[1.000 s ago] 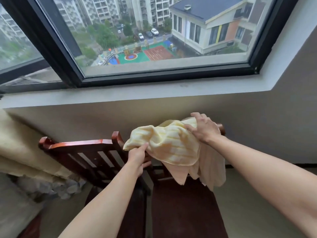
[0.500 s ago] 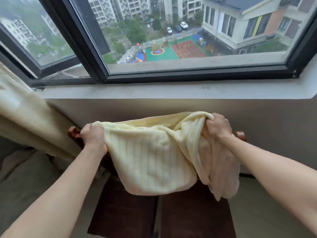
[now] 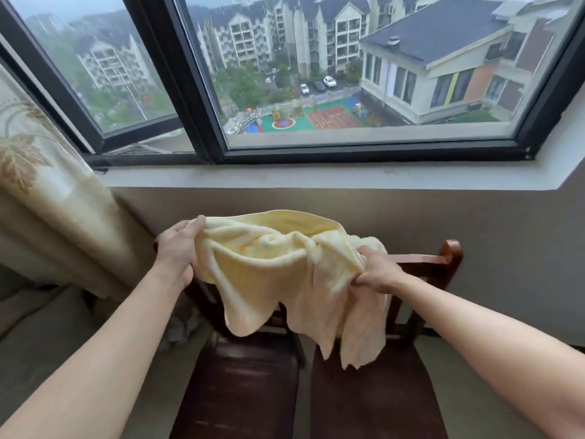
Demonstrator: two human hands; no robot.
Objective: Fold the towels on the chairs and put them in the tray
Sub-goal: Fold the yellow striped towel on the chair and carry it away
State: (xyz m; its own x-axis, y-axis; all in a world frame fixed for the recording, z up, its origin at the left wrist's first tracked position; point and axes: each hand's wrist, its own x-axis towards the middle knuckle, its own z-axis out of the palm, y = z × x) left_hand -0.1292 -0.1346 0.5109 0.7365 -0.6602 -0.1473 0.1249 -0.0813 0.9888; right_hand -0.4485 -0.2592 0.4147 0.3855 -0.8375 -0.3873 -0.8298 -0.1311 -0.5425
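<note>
Yellow towel [image 3: 269, 274] over wooden chairs [image 3: 380, 400], gripped at 9 o'clock by left hand [image 3: 177, 248], 3 o'clock by right hand [image 3: 376, 270].

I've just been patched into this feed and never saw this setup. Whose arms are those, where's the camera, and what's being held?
No machine here: those are a person's bare arms, filmed by one wide-angle camera worn on their head, looking forward and down. The left hand and right hand each grip one side of a crumpled pale yellow terry towel, held up over two dark red-brown wooden chairs standing side by side below a black-framed window. A beige patterned curtain hangs at the left. No tray shows in this view.
</note>
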